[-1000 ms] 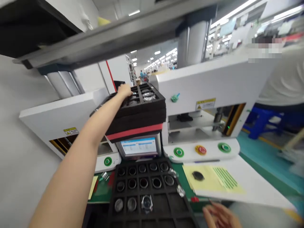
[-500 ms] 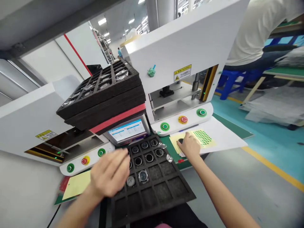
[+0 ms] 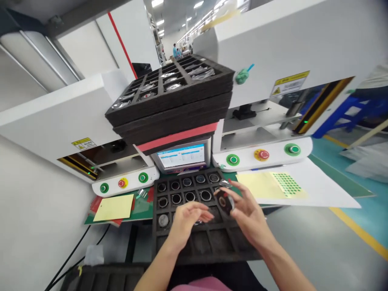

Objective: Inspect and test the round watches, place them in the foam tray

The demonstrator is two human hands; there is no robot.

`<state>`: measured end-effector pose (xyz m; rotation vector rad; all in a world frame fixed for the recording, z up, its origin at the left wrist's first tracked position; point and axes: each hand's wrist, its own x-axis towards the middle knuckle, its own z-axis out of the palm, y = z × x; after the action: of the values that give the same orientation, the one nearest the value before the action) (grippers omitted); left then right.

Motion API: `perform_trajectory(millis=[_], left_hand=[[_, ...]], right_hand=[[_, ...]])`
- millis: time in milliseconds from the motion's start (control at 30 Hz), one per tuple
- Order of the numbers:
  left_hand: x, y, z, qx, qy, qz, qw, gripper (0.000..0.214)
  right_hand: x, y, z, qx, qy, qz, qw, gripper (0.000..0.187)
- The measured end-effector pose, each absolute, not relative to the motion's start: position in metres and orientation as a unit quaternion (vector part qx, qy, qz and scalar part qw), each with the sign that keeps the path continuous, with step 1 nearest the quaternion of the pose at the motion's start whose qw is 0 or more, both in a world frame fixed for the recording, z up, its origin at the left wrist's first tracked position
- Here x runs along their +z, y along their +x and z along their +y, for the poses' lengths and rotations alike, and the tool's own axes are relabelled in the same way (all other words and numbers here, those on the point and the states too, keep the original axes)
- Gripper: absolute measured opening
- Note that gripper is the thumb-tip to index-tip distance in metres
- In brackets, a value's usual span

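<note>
My right hand (image 3: 250,216) pinches a dark round watch case (image 3: 224,202) between thumb and fingers, tilted, with its back and a pale ring in the centre facing left. Above the middle of the tray is my left hand (image 3: 188,220), fingers stretched out and holding nothing, a little apart from the watch case. Beneath both hands lies a black foam tray (image 3: 198,241) divided into square pockets. Round watch parts, such as a dark-ringed watch case (image 3: 176,198), fill its far rows. A silvery round piece (image 3: 163,220) sits in a nearer left pocket. My left hand partly hides another piece.
Stacked foam trays (image 3: 172,109) rise above a small screen (image 3: 183,157). White press machines with a red stop button (image 3: 263,154) and green buttons flank it. Yellow paper (image 3: 254,186) with a green-dot sheet (image 3: 286,184) lies right; a yellow card (image 3: 113,207) lies left.
My right hand has come from the yellow paper on the right to above the tray, carrying the watch case. My left hand has moved right and its fingers have straightened. The view has shifted.
</note>
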<state>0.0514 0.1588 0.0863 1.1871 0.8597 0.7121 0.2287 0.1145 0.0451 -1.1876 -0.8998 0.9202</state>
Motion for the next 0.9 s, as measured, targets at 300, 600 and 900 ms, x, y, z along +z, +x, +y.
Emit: perform_trajectory(millis=[300, 600, 900], left_hand=[[0.108, 0.041, 0.145, 0.405, 0.439, 0.341, 0.726, 0.024], [0.121, 0.017, 0.133, 0.437, 0.744, 0.312, 0.397, 0.014], [0.123, 0.016, 0.134, 0.432, 0.778, 0.254, 0.378, 0.018]], right_hand=[[0.086, 0.181, 0.087, 0.334, -0.365, -0.496, 0.713, 0.044], [0.094, 0.174, 0.068, 0.179, -0.502, -0.518, 0.668, 0.033], [0.112, 0.191, 0.077, 0.227, -0.396, -0.643, 0.615, 0.033]])
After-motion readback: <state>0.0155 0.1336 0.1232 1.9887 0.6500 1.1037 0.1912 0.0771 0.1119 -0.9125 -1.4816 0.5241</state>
